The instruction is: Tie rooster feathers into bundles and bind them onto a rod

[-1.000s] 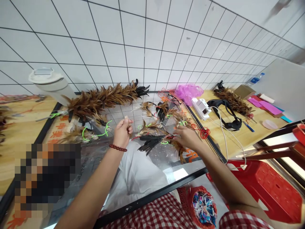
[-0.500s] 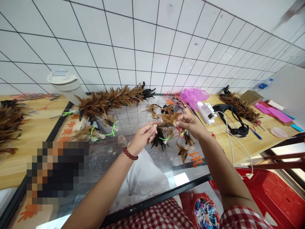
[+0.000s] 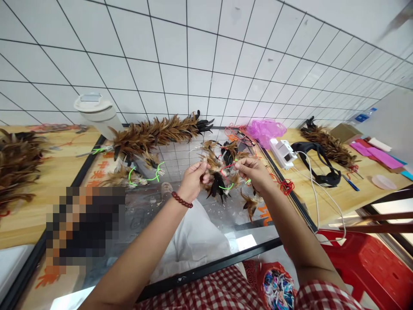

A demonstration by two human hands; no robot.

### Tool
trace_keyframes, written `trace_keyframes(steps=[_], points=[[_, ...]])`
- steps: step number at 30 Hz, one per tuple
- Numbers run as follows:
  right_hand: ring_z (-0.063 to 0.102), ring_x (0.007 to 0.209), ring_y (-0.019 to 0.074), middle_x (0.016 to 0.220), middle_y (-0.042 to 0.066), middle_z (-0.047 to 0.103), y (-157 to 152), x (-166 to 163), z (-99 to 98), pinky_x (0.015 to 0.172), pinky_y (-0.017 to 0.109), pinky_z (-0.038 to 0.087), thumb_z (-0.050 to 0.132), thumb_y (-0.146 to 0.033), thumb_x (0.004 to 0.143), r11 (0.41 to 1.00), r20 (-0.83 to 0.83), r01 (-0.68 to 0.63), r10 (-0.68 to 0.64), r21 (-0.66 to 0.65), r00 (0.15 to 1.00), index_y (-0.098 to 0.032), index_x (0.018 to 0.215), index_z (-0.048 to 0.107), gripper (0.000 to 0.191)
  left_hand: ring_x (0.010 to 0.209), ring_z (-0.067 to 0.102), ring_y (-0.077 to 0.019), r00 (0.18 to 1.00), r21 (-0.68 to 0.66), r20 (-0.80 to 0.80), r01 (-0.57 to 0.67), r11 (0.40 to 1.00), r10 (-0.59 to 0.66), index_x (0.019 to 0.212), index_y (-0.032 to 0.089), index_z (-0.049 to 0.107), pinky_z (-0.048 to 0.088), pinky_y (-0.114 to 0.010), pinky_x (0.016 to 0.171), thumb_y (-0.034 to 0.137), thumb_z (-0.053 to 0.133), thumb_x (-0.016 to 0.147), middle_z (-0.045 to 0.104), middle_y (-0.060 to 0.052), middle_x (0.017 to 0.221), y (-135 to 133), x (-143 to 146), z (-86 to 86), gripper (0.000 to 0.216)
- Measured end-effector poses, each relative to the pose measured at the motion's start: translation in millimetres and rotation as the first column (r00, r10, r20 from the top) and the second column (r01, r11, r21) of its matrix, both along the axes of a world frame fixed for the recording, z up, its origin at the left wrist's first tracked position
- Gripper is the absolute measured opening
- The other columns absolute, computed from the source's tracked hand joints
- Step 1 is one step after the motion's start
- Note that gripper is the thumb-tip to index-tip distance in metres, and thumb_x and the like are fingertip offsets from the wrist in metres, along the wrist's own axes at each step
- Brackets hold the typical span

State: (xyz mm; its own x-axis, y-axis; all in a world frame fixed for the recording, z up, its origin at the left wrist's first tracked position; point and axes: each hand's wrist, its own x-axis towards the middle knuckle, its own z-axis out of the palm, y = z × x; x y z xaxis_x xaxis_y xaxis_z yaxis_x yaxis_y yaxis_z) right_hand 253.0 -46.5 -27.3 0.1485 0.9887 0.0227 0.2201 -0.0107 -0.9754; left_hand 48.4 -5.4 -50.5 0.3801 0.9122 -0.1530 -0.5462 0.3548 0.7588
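Note:
My left hand (image 3: 192,177), with a beaded bracelet on its wrist, is closed in a pinch at the brown feathers (image 3: 210,159) in front of me. My right hand (image 3: 254,173) pinches a red string (image 3: 227,167), which stretches left across the feathers. Just below lies a clump of black feathers (image 3: 217,186) with a bright green tie (image 3: 227,187). Another small brown feather bunch (image 3: 249,204) rests on the glass near my right wrist. Between my hands, the feathers overlap and hide exactly where the string runs.
A long feather duster (image 3: 158,132) lies along the tiled wall beside a white container (image 3: 95,114). Green-tied feather bunches (image 3: 125,175) sit at left. Rightward are a pink plastic bag (image 3: 266,131), a white power adapter (image 3: 284,153), a black strap (image 3: 318,165) and tangled red string (image 3: 286,186).
My right hand has let go of the feathers and now draws a red string. A tangle of red string shows to the right of my right wrist. My left hand remains pinched.

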Motion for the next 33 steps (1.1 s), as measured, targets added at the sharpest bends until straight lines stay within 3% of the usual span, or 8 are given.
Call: trace_keyframes(steps=[3,6,9,13,18,27,29,33], points=[[0.046,0.053,0.0094,0.065,-0.001,0.058,-8,16,0.3,0.051,0.023,0.035,0.065,-0.040,0.074,1.000,0.292,0.009,-0.010,0.007,0.956,-0.016,0.086,0.064,0.026,0.042,0.041,-0.0037,0.994,-0.019,-0.087,-0.066,0.998,0.064,0.070,0.012,0.059,0.030,-0.015,0.038,0.040,0.080,0.064,0.046,0.005,0.051,11,-14,-7.0,0.035],[0.052,0.060,0.0124,0.071,0.001,0.062,-35,36,7.4,0.056,0.024,0.037,0.061,-0.023,0.073,0.976,0.646,-0.151,0.217,-0.157,0.732,-0.018,0.091,0.067,0.020,0.042,0.043,-0.0030,0.958,0.016,-0.173,-0.230,0.973,0.229,0.070,0.012,0.060,0.030,-0.016,0.037,0.037,0.079,0.064,0.055,0.002,0.060,26,-33,-16.5,0.033],[0.057,0.065,0.0167,0.079,0.004,0.067,-73,55,10.5,0.057,0.027,0.037,0.063,-0.015,0.066,0.912,0.765,-0.148,0.402,-0.382,0.504,-0.022,0.101,0.067,0.036,0.043,0.044,-0.0011,0.886,0.042,-0.244,-0.397,0.917,0.394,0.070,0.011,0.060,0.030,-0.015,0.037,0.036,0.079,0.063,0.063,-0.002,0.078,39,-52,-27.0,0.032],[0.061,0.065,0.0220,0.079,0.007,0.069,-99,59,2.5,0.054,0.029,0.037,0.066,-0.021,0.071,0.898,0.815,-0.012,0.404,-0.439,0.415,-0.022,0.116,0.062,0.045,0.044,0.045,-0.0009,0.834,0.064,-0.285,-0.475,0.878,0.472,0.068,0.012,0.058,0.032,-0.015,0.037,0.039,0.078,0.063,0.064,-0.003,0.084,44,-64,-38.3,0.034],[0.063,0.082,0.0208,0.107,0.010,0.065,-62,29,-11.2,0.069,0.030,0.045,0.049,-0.018,0.084,0.977,0.900,-0.080,0.212,-0.196,0.382,-0.022,0.123,0.059,0.040,0.045,0.045,-0.0012,0.849,0.118,-0.266,-0.442,0.889,0.457,0.068,0.013,0.059,0.031,-0.015,0.037,0.042,0.077,0.063,0.065,-0.003,0.085,37,-51,-45.2,0.034],[0.053,0.109,0.0249,0.132,0.013,0.051,34,-22,-26.8,0.092,0.038,0.042,0.046,-0.013,0.086,0.859,0.960,-0.506,0.197,-0.072,0.199,-0.021,0.111,0.068,0.034,0.045,0.044,-0.0021,0.866,0.154,-0.273,-0.389,0.908,0.418,0.072,0.014,0.063,0.030,-0.016,0.038,0.046,0.074,0.065,0.067,-0.003,0.084,23,-54,-55.2,0.035],[0.053,0.110,0.0254,0.132,0.013,0.052,41,-17,-20.2,0.094,0.039,0.042,0.050,-0.018,0.086,0.856,0.952,-0.515,0.185,-0.034,0.245,-0.019,0.101,0.070,0.026,0.045,0.045,-0.0024,0.879,0.151,-0.253,-0.376,0.914,0.403,0.073,0.014,0.064,0.030,-0.016,0.039,0.046,0.074,0.065,0.068,-0.003,0.084,22,-56,-55.8,0.034],[0.060,0.097,0.0213,0.106,0.011,0.064,49,4,-6.2,0.085,0.033,0.046,0.055,-0.029,0.084,0.958,0.766,-0.236,0.026,0.166,0.642,-0.017,0.094,0.068,0.020,0.045,0.045,-0.0039,0.899,0.141,-0.227,-0.350,0.926,0.375,0.071,0.015,0.064,0.029,-0.017,0.039,0.046,0.074,0.066,0.065,-0.002,0.071,21,-57,-55.5,0.034]])
